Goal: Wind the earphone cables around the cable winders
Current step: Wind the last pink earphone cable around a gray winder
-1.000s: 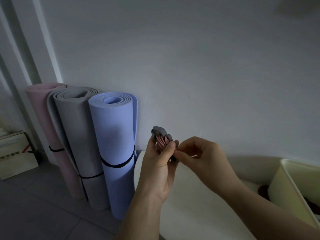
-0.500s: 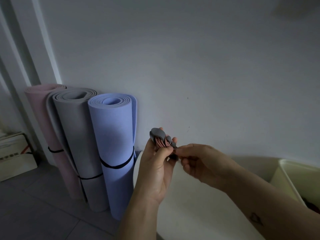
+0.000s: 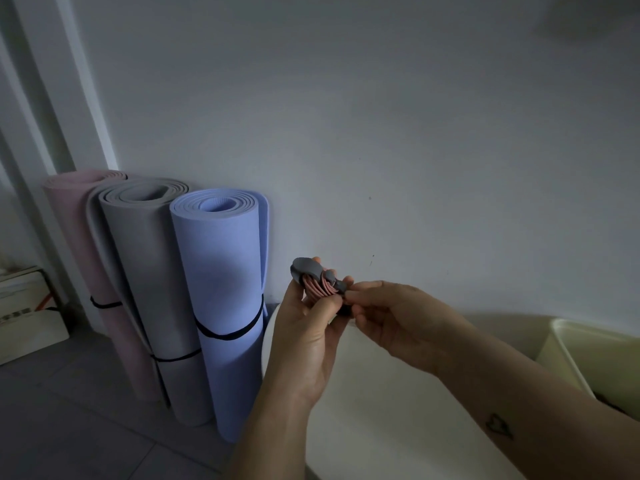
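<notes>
While the left grip (image 3: 304, 341) has thumb and fingers curled round the grey cable winder (image 3: 309, 269), holding it up in the air over the desk's left end, the right grip (image 3: 398, 320) is closed to a pinch, its fingertips (image 3: 360, 294) meeting at the winder's right end. What it pinches is hidden by the fingers; my read is the tail of the pink earphone cable (image 3: 320, 289), being tucked or locked in. The cable sits as a tight bundle of loops around the winder's middle, between its two grey end lobes. No loose length hangs from either hand that I can see. Judged from that: winding on this winder is nearly done, with securing the end and setting it down left to do. Earbuds and plug not visible, can't tell where they sit.

Outward: under the forearms a white desk (image 3: 381, 427). At its right a cream plastic tub (image 3: 606, 355) with something dark in its lower corner, too cut off to name. It may be more cables or winders, so how many sets remain is unknown. Left of the desk three rolled yoga mats stand upright against the wall (image 3: 381, 133): blue mat (image 3: 228, 289) just beside the desk edge, grey mat (image 3: 156, 271) next, pink mat (image 3: 79, 237) farthest, each with a black strap. A pale box (image 3: 31, 323) sits on the grey tiled floor (image 3: 69, 427) at far left. Light is dim, so fine detail on the winder is soft
</notes>
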`<state>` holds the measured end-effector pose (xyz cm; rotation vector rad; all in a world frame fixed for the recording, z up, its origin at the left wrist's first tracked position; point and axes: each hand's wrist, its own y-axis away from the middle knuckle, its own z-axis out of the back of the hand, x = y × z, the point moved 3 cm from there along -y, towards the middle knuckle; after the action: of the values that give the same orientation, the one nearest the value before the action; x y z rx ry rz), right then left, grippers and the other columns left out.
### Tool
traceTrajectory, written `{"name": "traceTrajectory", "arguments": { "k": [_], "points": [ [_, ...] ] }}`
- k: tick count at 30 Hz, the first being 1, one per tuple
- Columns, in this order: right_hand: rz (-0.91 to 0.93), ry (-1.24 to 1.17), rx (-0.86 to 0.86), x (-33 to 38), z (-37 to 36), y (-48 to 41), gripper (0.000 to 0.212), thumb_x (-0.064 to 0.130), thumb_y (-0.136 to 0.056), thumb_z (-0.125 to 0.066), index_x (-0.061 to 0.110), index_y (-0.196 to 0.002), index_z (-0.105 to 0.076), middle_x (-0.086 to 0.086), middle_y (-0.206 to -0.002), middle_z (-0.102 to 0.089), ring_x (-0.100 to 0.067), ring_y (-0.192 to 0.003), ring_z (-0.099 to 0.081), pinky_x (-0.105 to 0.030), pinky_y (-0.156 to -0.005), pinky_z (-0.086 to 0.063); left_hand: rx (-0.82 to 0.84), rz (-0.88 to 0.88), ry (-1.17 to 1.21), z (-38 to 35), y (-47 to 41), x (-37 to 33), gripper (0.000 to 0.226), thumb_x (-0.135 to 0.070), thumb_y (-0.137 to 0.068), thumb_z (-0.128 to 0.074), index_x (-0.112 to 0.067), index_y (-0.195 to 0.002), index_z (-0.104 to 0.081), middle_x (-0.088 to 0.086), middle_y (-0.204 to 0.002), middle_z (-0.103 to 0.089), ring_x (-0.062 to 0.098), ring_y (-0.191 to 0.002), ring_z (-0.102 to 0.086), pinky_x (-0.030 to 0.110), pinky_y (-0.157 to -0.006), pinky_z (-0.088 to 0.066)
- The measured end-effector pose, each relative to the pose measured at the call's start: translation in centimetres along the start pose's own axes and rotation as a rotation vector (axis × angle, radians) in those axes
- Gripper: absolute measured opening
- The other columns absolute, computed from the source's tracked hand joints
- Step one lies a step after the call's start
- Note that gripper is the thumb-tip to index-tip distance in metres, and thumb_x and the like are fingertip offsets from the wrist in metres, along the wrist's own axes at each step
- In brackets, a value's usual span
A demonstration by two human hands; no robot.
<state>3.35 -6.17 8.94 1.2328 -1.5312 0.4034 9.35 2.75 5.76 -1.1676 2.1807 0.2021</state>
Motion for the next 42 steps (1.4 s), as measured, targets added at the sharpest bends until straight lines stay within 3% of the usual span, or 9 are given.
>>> {"name": "traceTrajectory", "arguments": {
  "k": [4, 8, 14, 17, 23, 27, 32, 36, 42],
  "points": [
    [0.031, 0.041, 0.013, 0.6, 0.3, 0.2, 0.012, -0.009, -0.081, -0.062, 0.002, -0.076, -0.065, -0.009, -0.072, -0.062, -0.011, -0.055, -0.059, -0.016, -0.051, -0.051, -0.034, -0.009, -0.111, -0.2, 0.2, 0.1, 0.035, 0.013, -0.089, -0.049, -0.013, -0.107, -0.061, 0.003, -0.094, -0.063, 0.016, -0.092, -0.065, 0.028, -0.082, -0.056],
    [0.128, 0.162, 0.049, 0.6, 0.1, 0.7, 0.011, -0.003, -0.082, -0.064, 0.004, -0.075, -0.068, -0.008, -0.072, -0.063, -0.010, -0.057, -0.058, -0.016, -0.055, -0.051, -0.063, -0.031, -0.113, -0.4, 0.5, 0.0, 0.027, 0.011, -0.091, -0.045, -0.009, -0.102, -0.060, 0.004, -0.090, -0.065, 0.015, -0.089, -0.066, 0.027, -0.081, -0.056],
    [0.723, 0.877, -0.101, 1.3, -0.4, 2.1, 0.010, 0.019, -0.079, -0.075, 0.027, -0.078, -0.070, 0.015, -0.077, -0.068, -0.002, -0.066, -0.061, -0.014, -0.061, -0.048, -0.094, -0.054, -0.068, -0.4, 0.5, -0.2, 0.021, 0.003, -0.092, -0.049, -0.008, -0.103, -0.062, 0.002, -0.083, -0.070, 0.016, -0.086, -0.069, 0.028, -0.078, -0.059],
    [0.863, 0.958, -0.088, 1.1, -0.4, 2.0, 0.011, 0.012, -0.080, -0.074, 0.023, -0.081, -0.072, 0.011, -0.082, -0.070, -0.004, -0.076, -0.065, -0.016, -0.071, -0.053, -0.114, -0.062, -0.068, -0.4, 0.5, -0.1, 0.023, 0.003, -0.089, -0.052, -0.006, -0.108, -0.061, 0.004, -0.084, -0.070, 0.014, -0.084, -0.069, 0.027, -0.079, -0.059],
    [0.740, 0.930, -0.125, 1.5, -0.6, 1.8, 0.011, 0.013, -0.082, -0.071, 0.019, -0.073, -0.072, 0.015, -0.058, -0.064, 0.005, -0.051, -0.056, -0.005, -0.049, -0.038, -0.114, -0.099, -0.133, 0.0, 0.5, -0.3, 0.041, -0.009, -0.079, -0.060, -0.003, -0.119, -0.058, 0.011, -0.098, -0.066, 0.015, -0.093, -0.066, 0.028, -0.085, -0.056],
    [0.667, 0.951, -0.116, 2.0, -0.1, 1.4, 0.008, 0.018, -0.081, -0.073, 0.021, -0.073, -0.073, 0.016, -0.054, -0.062, 0.005, -0.049, -0.054, -0.006, -0.047, -0.036, -0.090, -0.066, -0.117, 0.0, 0.7, -0.1, 0.036, -0.008, -0.079, -0.059, -0.003, -0.115, -0.060, 0.009, -0.093, -0.067, 0.015, -0.088, -0.067, 0.026, -0.079, -0.058],
    [0.684, 1.018, -0.090, 2.6, -0.2, 1.0, 0.007, 0.019, -0.080, -0.074, 0.017, -0.074, -0.071, 0.008, -0.069, -0.070, -0.004, -0.064, -0.064, -0.015, -0.059, -0.049, -0.114, -0.002, -0.056, 0.1, 0.6, 0.4, 0.029, -0.008, -0.083, -0.057, 0.002, -0.109, -0.059, 0.016, -0.101, -0.062, 0.021, -0.089, -0.065, 0.027, -0.077, -0.058],
    [0.766, 1.025, 0.030, 3.1, 0.2, 1.3, 0.008, 0.011, -0.079, -0.074, 0.014, -0.074, -0.068, 0.007, -0.073, -0.069, -0.004, -0.069, -0.065, -0.013, -0.065, -0.051, -0.034, 0.109, -0.071, -0.4, 0.8, 0.2, 0.017, -0.013, -0.084, -0.055, -0.008, -0.096, -0.065, 0.010, -0.091, -0.070, 0.014, -0.082, -0.069, 0.027, -0.070, -0.059],
    [0.784, 1.081, 0.100, 3.7, 0.9, 1.5, 0.014, 0.008, -0.080, -0.072, 0.022, -0.081, -0.070, 0.011, -0.080, -0.069, -0.001, -0.076, -0.066, -0.011, -0.070, -0.049, -0.018, 0.305, 0.062, -0.8, 1.1, 0.3, 0.022, -0.021, -0.077, -0.059, -0.006, -0.088, -0.071, 0.011, -0.091, -0.068, 0.014, -0.080, -0.068, 0.026, -0.061, -0.057]
  ]
}}
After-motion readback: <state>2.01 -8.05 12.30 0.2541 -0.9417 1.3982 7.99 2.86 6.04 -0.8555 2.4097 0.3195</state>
